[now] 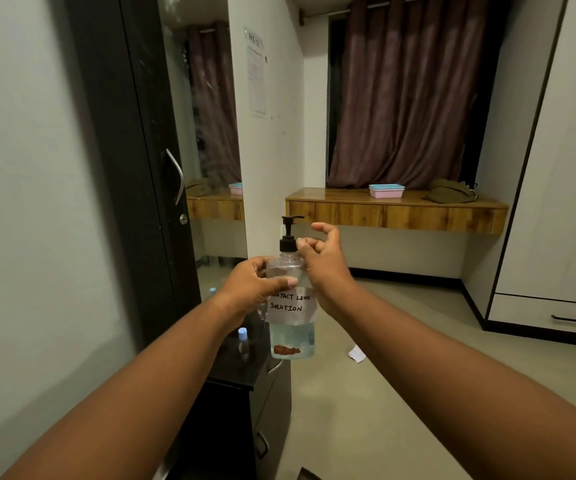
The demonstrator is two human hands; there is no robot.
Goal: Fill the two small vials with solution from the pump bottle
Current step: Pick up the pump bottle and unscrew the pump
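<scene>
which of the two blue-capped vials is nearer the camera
The vial on the dark cabinet top, lower in view with its clear body showing. The other vial sits farther back, only its cap visible past the left forearm.

Brightness: we see a dim, even indoor light, warm in tone.
Shadows: soft on the left wall (20,202).
Glare: we note faint reflections on the cabinet door (196,116).
Distortion: wardrobe (556,168) edges bow near the frame's sides.
Focus: we find the forearms slightly soft.

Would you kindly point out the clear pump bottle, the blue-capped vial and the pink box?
Clear pump bottle (291,308), head view, white label.
Blue-capped vial (242,332), head view, cap.
Pink box (386,192), head view, front wall.
</scene>
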